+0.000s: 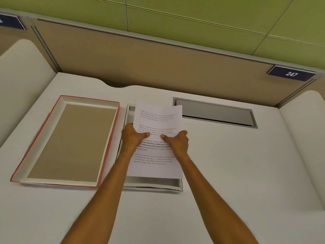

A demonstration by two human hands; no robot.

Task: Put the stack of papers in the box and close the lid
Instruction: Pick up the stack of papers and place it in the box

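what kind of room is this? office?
Most likely an office cubicle or library study carrel: a white desk fenced by tan partition panels, a numbered plate reading 247, and a cable hatch set into the desktop.

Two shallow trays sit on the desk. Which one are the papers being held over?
The plain white box under both hands, right of the red-edged lid. The lid lies upturned, showing only its brown inside; the papers cover most of the box.
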